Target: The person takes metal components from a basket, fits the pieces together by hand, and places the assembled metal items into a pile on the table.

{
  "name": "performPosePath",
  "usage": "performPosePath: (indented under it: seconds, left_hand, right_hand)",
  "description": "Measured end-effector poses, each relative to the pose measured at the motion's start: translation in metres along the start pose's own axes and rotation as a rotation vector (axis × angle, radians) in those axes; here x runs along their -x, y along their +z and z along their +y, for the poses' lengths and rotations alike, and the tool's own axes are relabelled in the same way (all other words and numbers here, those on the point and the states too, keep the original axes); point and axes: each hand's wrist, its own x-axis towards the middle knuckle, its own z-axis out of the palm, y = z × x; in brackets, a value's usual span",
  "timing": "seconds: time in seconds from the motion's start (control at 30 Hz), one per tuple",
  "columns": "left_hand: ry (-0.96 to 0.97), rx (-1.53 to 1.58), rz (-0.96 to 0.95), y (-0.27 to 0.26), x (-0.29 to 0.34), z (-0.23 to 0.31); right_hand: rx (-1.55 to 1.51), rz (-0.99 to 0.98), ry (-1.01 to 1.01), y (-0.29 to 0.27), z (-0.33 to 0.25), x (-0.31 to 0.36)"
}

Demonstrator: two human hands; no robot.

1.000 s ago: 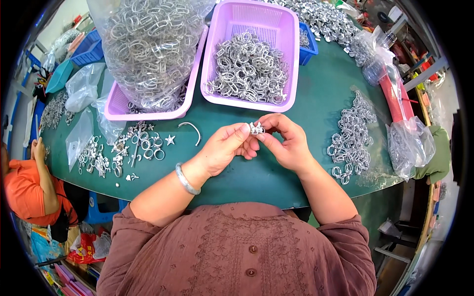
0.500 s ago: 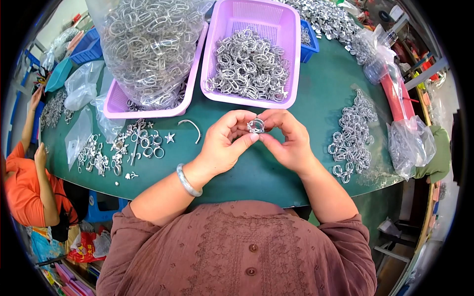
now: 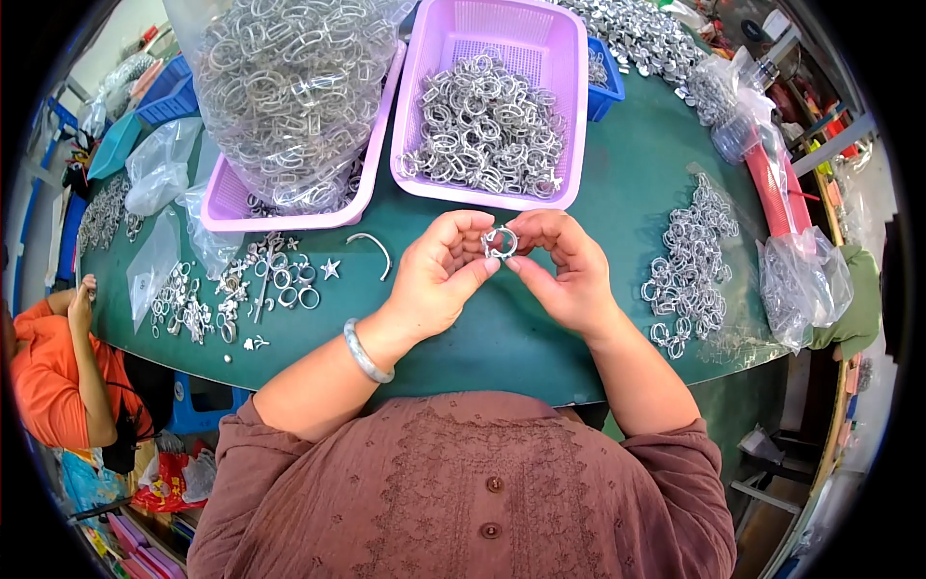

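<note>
Between my two hands, above the green table, is a silvery metal ring with small raised shapes on its band. My left hand pinches its left side between thumb and fingers. On the opposite side, the fingertips and thumb of my right hand close on the same ring. The ring's opening faces up towards me. Just beyond my hands stands a lilac basket holding a heap of similar metal rings. A curved metal strip lies on the table left of my left hand.
A big clear bag of metal pieces sits in another lilac basket. Loose rings and small parts lie at left. A pile of linked-looking metal pieces is at right. An orange-sleeved person sits at far left.
The ring between my hands has turned so its round opening now shows more fully. The orange-sleeved person's raised hand has come down.
</note>
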Motion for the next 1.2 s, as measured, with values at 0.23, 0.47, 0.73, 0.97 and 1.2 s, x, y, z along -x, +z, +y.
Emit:
performPosePath:
  seconds: [0.23,0.47,0.73,0.97,1.2]
  left_hand:
    - [0.004,-0.022,0.001,-0.0029,-0.0005,-0.0034]
    - [0.023,-0.015,0.004,-0.0026,-0.0011,-0.0033]
    - [0.010,-0.031,0.003,-0.0021,-0.0010,-0.0020]
    - [-0.019,0.006,-0.010,-0.0003,-0.0015,-0.0010]
    - [-0.061,0.069,-0.042,-0.0040,-0.0008,-0.0005]
  right_hand:
    - [0.000,0.004,0.005,-0.0007,-0.0001,0.0002]
    - [-0.034,0.024,0.008,0.0002,-0.0013,0.0011]
    - [-0.002,0.001,0.002,-0.0017,0.0014,-0.0004]
    - [-0.020,-0.014,-0.005,-0.0024,0.0050,-0.0001]
    - [0.156,-0.042,-0.005,-0.0067,0.0027,-0.0007]
